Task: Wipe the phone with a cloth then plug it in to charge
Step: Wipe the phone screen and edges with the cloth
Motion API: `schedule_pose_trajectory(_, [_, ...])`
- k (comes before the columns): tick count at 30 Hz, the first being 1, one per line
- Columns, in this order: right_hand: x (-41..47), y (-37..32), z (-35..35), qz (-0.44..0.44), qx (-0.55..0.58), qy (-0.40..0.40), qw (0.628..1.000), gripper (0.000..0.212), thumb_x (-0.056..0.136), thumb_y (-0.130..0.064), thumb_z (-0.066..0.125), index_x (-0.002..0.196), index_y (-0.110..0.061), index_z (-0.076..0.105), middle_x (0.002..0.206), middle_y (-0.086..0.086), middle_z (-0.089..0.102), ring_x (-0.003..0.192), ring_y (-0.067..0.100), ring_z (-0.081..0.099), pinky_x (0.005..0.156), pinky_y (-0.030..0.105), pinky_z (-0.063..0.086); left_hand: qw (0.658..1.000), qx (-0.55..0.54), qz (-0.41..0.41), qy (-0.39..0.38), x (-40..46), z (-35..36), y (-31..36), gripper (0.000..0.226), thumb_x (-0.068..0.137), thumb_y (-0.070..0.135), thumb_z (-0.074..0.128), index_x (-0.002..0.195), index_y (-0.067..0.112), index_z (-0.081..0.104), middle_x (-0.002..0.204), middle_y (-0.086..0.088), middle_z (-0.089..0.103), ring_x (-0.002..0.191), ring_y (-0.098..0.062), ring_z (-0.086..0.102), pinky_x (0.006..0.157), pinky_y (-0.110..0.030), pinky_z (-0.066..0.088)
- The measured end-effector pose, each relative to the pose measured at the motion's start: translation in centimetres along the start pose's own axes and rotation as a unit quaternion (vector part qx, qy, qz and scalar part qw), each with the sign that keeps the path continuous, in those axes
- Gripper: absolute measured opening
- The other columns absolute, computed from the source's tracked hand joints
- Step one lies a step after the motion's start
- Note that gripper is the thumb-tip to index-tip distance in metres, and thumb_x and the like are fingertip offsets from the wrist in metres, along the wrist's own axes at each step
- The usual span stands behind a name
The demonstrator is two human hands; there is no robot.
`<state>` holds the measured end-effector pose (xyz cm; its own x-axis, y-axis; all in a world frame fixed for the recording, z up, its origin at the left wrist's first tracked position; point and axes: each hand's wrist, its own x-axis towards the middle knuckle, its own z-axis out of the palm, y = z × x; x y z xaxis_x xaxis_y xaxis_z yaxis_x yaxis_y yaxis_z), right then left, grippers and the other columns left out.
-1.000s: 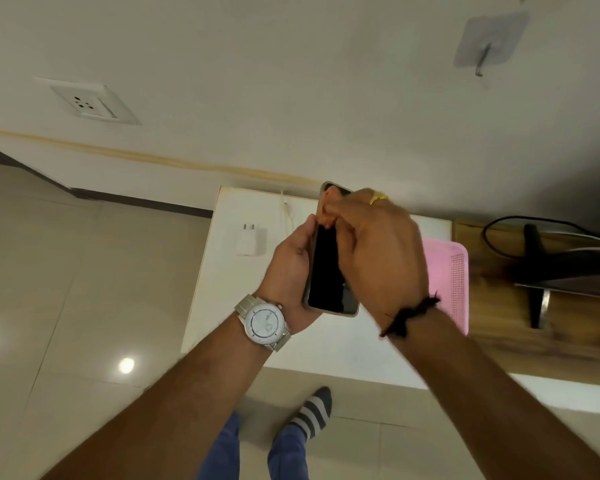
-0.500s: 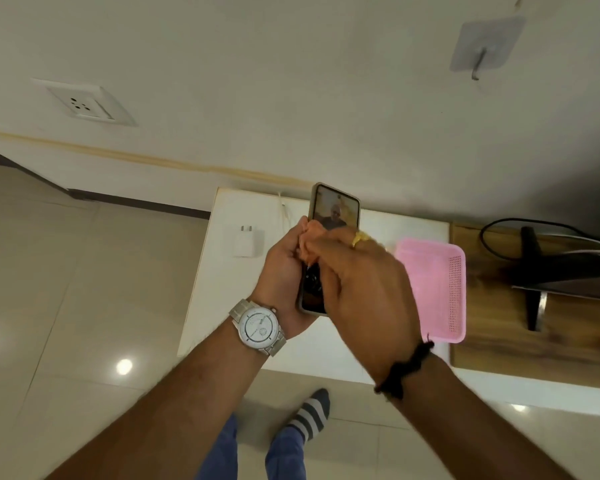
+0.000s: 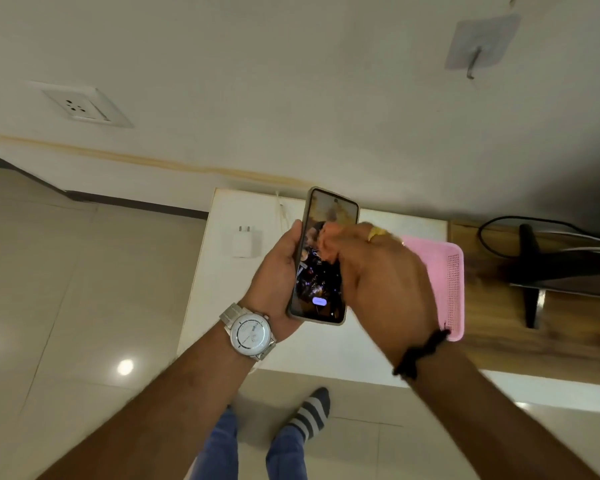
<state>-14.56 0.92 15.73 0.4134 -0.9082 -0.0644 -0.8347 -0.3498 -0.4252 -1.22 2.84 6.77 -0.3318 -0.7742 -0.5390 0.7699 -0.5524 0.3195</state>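
Head view: left hand (image 3: 278, 271) clamps the slim, rigid, slippery phone (image 3: 323, 258) by its long edges, while right hand (image 3: 378, 275) beside it pinches a soft cloth (image 3: 326, 242) against the lit glass.

Single head-worn wide-angle view, steeply down, close over both forearms, white table (image 3: 219, 303) and floor (image 3: 66, 289) below.

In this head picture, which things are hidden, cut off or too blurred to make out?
- Cloth: only a small peach bit shows, blurred; the right hand hides the rest.
- Phone: lit screen, but its content is too blurred to read; its right edge and charging port are hidden.
- Cable: a short white piece shows, then the left hand and the phone hide it.
- Black stand: cut off by the right edge.
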Motion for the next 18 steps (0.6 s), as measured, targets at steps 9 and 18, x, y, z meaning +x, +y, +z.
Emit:
schedule_pose_trajectory(9, [-0.2, -0.2, 0.7, 0.017, 0.002, 0.023, 1.0, 0.036, 0.094, -0.023, 0.042, 0.11, -0.015, 0.074, 0.099, 0.006, 0.072, 0.086, 0.028, 0.067, 0.075, 0.039, 0.06, 1.0, -0.024, -0.003, 0.006, 0.4, 0.2, 0.0, 0.055, 0.105, 0.054, 0.038, 0.123, 0.02, 0.076, 0.124, -0.007, 0.076, 0.109, -0.025, 0.074, 0.087, -0.04, 0.063])
schedule_pose_trajectory(18, [3.8, 3.3, 0.2, 0.036, -0.064, 0.043, 0.996, 0.028, 0.103, -0.018, 0.045, 0.112, -0.019, 0.072, 0.104, 0.003, 0.067, 0.095, 0.025, 0.062, 0.082, 0.037, 0.054, 0.999, 0.024, -0.018, 0.026, 0.3, 0.5, -0.7, 0.062, 0.104, 0.06, 0.033, 0.119, 0.019, 0.078, 0.115, -0.014, 0.077, 0.095, -0.033, 0.077, 0.077, -0.055, 0.064])
